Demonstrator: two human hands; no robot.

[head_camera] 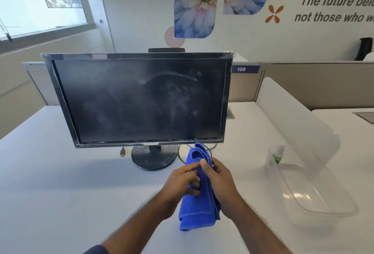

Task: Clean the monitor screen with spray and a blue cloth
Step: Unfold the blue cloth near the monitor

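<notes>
A black monitor (139, 99) stands on the white desk, its dark screen smeared with pale streaks and dust. In front of its round base, both hands hold a folded blue cloth (199, 211) above the desk. My left hand (183, 182) grips the cloth from the left side, and my right hand (219, 180) grips it from the right, thumb on top. A small spray bottle (278, 153) with a white top and green label lies in a clear plastic tray at the right, seen through the tray's wall.
The clear tray (315, 199) lies at the right of the white desk (60, 182), beside a frosted white divider (299, 124). A loose cable plug (122, 152) hangs under the monitor's left side. Partition panels stand behind the desk.
</notes>
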